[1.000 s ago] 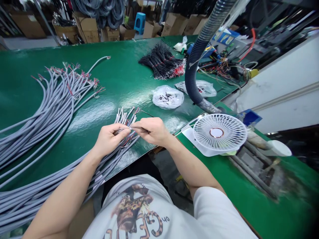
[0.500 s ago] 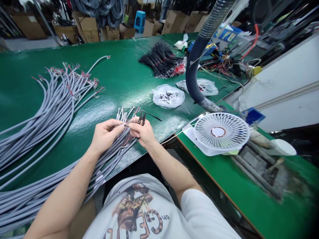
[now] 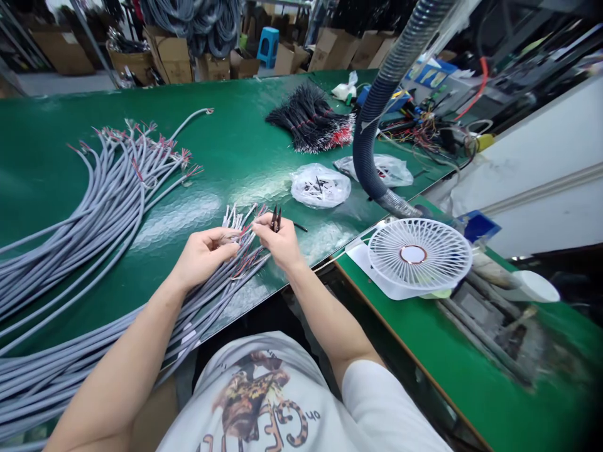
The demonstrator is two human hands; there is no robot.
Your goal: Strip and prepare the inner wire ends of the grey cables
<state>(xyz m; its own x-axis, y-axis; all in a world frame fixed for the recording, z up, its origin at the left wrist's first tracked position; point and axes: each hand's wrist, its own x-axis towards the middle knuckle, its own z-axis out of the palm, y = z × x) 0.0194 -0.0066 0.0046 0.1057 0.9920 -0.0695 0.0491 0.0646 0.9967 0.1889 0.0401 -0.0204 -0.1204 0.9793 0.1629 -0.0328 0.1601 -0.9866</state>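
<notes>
My left hand (image 3: 202, 252) is closed in a pinch on the end of a grey cable, mostly hidden by the fingers; thin wires show at the fingertips. My right hand (image 3: 281, 243) is closed around small dark snips (image 3: 276, 218), their two pointed tips sticking up between the fingers. Its thumb and forefinger pinch close to the thin wires by the left hand. Under both hands lies a bundle of grey cables (image 3: 183, 317) with stripped red and white ends (image 3: 238, 216). A thin black rod (image 3: 300, 226) lies just past the right hand.
A second grey cable bundle (image 3: 117, 182) lies left on the green table (image 3: 226, 138). Bundled black wires (image 3: 311, 119), a plastic bag of small parts (image 3: 320, 186) and a ribbed hose (image 3: 365, 144) are beyond my hands. A white fan (image 3: 419, 254) stands at right.
My hands have moved slightly apart, the right one up and to the right with the snips. The whole view has shifted a little.
</notes>
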